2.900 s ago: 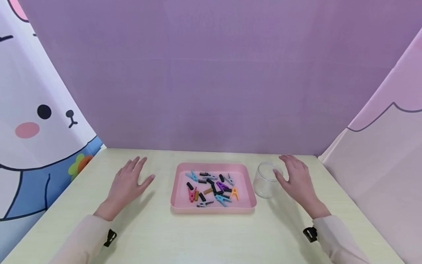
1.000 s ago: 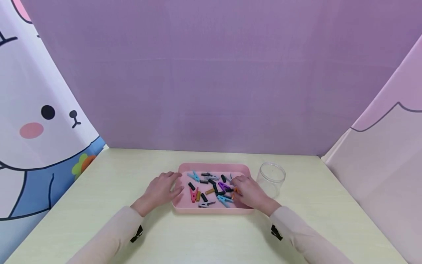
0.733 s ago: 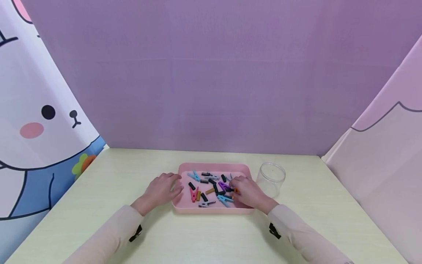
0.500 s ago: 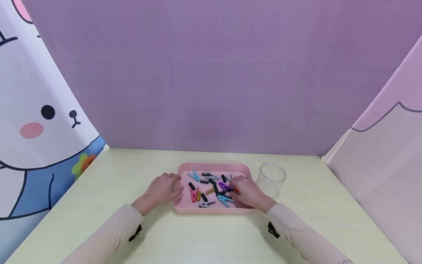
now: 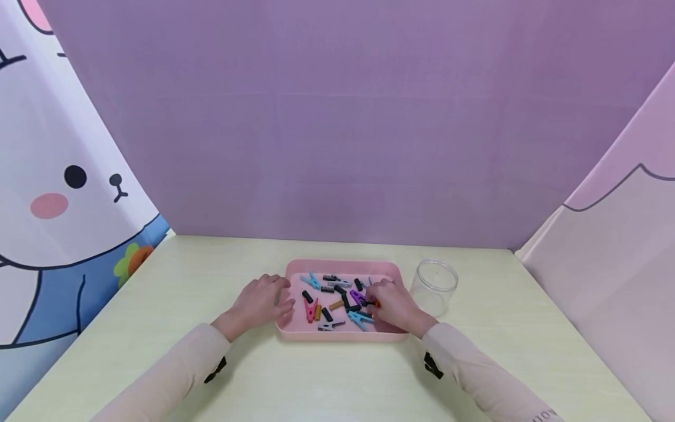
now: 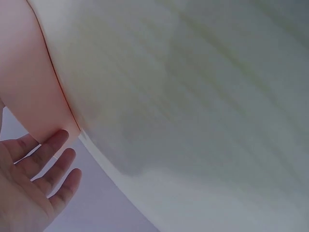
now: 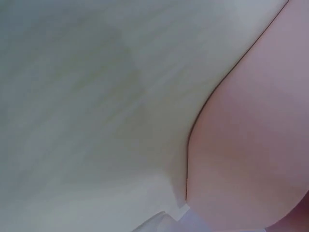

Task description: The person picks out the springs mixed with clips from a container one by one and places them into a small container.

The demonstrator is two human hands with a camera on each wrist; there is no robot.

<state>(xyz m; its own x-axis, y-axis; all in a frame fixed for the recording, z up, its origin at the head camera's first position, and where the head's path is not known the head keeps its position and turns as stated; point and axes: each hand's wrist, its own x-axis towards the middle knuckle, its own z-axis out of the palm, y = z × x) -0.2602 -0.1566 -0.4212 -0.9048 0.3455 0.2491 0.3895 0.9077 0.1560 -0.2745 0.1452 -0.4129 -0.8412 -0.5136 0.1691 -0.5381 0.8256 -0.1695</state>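
A shallow pink tray (image 5: 343, 337) holds several plastic clips, small black and brown cylinders, and black ridged pieces. My right hand (image 5: 392, 305) reaches into its right part, fingers bent down, pinching an orange clip (image 5: 377, 303) that is mostly hidden. Beside those fingertips lie a purple clip (image 5: 356, 297) and a light blue clip (image 5: 361, 320). At the tray's left rim is my left hand (image 5: 258, 302), fingers relaxed along the edge. The left wrist view shows its fingertips right at the tray's outer wall (image 6: 34, 92). The right wrist view does not show the right fingers.
A clear round jar (image 5: 434, 287), open at the top, stands right of the tray. A pink clip (image 5: 310, 312) and a grey clip (image 5: 331, 326) lie toward the tray's front left. Behind the pale table (image 5: 337, 381) hangs a purple cloth (image 5: 337, 117).
Both hands have come inward from the table's sides to the tray. The right hand has closed its fingers on the orange clip, which has turned slightly. Over the last half second both hands stay nearly still.
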